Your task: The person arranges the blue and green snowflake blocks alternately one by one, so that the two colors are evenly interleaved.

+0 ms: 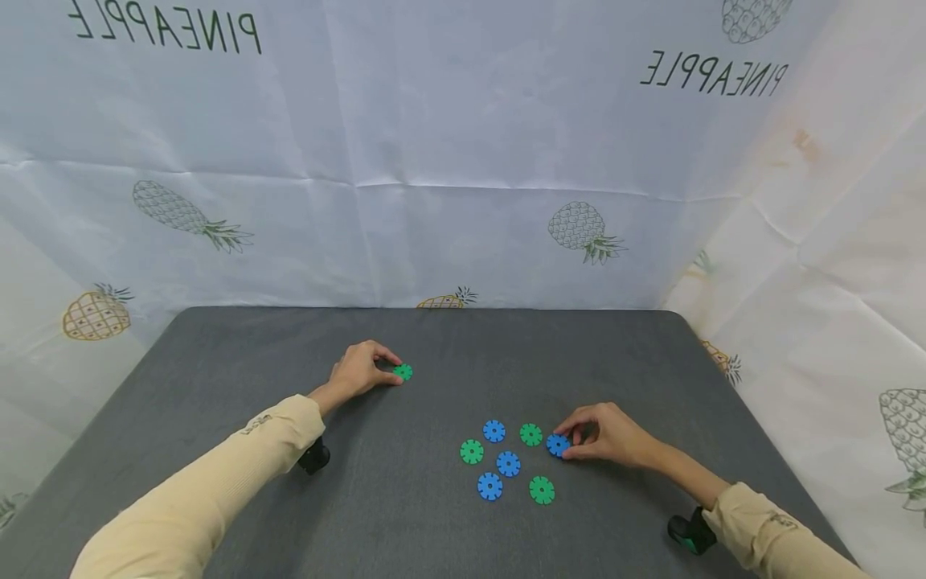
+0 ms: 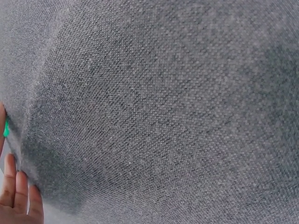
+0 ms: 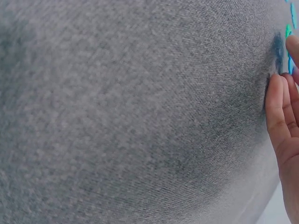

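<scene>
Toward the back of the grey table, my left hand [image 1: 359, 370] pinches a green notched disc [image 1: 403, 371] between thumb and fingers. A sliver of that green disc [image 2: 6, 128] shows at the edge of the left wrist view. On the right, my right hand [image 1: 608, 434] holds a blue notched disc [image 1: 558, 445] by its edge, thumb below and fingers above. Left of it lie more loose discs: a green disc [image 1: 531, 435] closest, then a blue disc [image 1: 494, 431], a green disc [image 1: 472, 452], a blue disc [image 1: 508, 464], a blue disc [image 1: 489, 486] and a green disc [image 1: 542, 490].
The table [image 1: 405, 515] has a dark grey cloth surface with rounded far corners. Behind it hangs a white curtain [image 1: 448, 121] printed with pineapples, continuing along the right side. Each wrist carries a black strapped device, such as the one on the right [image 1: 690, 531].
</scene>
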### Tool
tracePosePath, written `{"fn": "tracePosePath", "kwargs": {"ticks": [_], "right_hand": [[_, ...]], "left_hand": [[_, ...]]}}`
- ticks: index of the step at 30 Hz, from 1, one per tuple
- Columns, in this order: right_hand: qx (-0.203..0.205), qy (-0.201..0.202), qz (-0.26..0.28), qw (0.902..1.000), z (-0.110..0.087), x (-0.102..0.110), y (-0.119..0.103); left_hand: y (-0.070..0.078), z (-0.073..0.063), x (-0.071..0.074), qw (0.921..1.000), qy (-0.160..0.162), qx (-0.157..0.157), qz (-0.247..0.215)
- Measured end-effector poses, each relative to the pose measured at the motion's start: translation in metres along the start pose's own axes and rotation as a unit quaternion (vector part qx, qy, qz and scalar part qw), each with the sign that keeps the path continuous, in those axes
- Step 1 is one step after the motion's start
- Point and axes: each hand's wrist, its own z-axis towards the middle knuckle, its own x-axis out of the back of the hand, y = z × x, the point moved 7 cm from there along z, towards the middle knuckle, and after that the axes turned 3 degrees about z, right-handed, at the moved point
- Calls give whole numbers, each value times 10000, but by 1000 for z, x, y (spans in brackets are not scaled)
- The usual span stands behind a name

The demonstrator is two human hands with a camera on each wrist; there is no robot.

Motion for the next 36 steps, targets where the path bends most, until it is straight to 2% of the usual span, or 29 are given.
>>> {"fn": "tracePosePath", "kwargs": {"ticks": [10, 18, 22, 28, 36], "right_hand": [[103, 318, 2, 9994, -1, 2, 2], [-217, 395, -105, 9989, 3, 4, 4], [-271, 519, -225, 9980, 7, 5, 4], [-45, 746, -158, 9971, 16, 7, 1], [-66, 777, -32, 9969, 32, 10, -2]], "left_hand": [[0, 0, 0, 9999, -33, 116, 19], [1, -1, 1, 10000, 8, 10, 15], [2, -2, 1, 10000, 67, 9, 22], [4, -4, 2, 9999, 115, -58, 48], [3, -3, 3, 9999, 135, -17, 41]]}}
